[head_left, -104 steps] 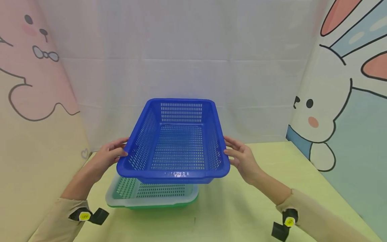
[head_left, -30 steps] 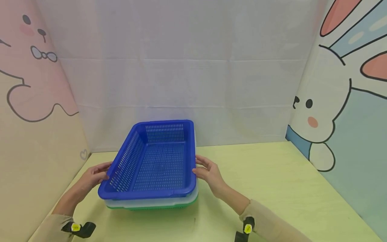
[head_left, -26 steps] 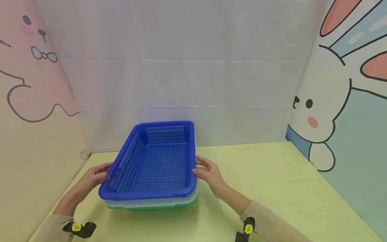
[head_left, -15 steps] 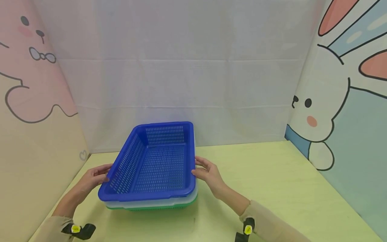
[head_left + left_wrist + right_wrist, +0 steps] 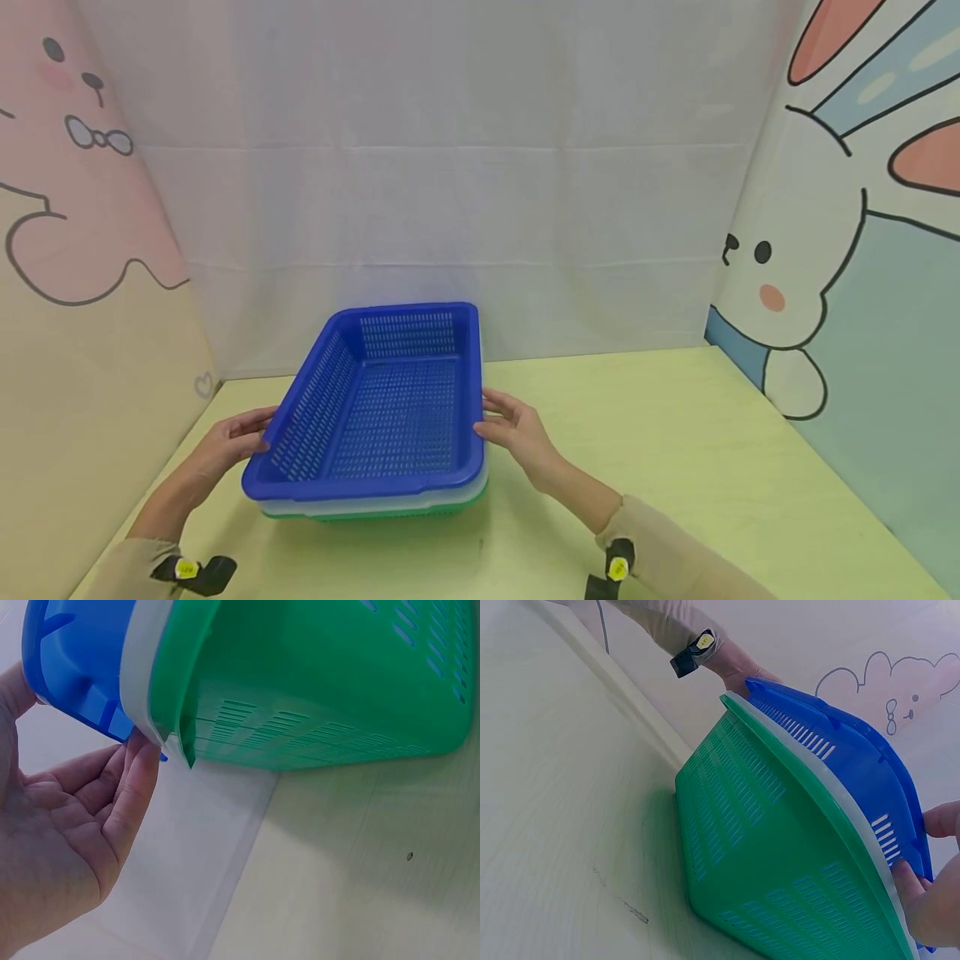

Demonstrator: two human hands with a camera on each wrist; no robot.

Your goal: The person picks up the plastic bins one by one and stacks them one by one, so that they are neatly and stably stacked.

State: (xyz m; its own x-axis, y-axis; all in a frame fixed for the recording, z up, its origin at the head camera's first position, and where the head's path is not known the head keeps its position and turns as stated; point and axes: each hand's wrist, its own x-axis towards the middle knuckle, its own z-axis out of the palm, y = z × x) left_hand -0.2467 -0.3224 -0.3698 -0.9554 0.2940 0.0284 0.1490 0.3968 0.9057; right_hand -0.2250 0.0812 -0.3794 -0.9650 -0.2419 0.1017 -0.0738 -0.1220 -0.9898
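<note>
A blue slotted plastic basket (image 5: 360, 488) sits nested in a white basket (image 5: 367, 505), which lies inside a green basket (image 5: 315, 682) standing on the table. The blue rim stands above the white one, with part of the blue wall showing between in the right wrist view. My left hand (image 5: 228, 443) holds the blue basket's left rim, thumb on top and fingers below. On the opposite side, my right hand (image 5: 519, 433) pinches the right rim the same way. In the left wrist view, the left fingertips (image 5: 142, 746) are right at the white rim.
The baskets stand on the left part of a pale yellow-green table (image 5: 637, 442). A white sheet wall (image 5: 450, 167) rises behind them. Side walls with printed cartoon animals flank the table; the left one (image 5: 97, 358) is close to my left arm.
From in the air over the white and green baskets, the blue basket has come down and leftward into them, both hands keeping hold. Over the last second almost nothing has moved.
</note>
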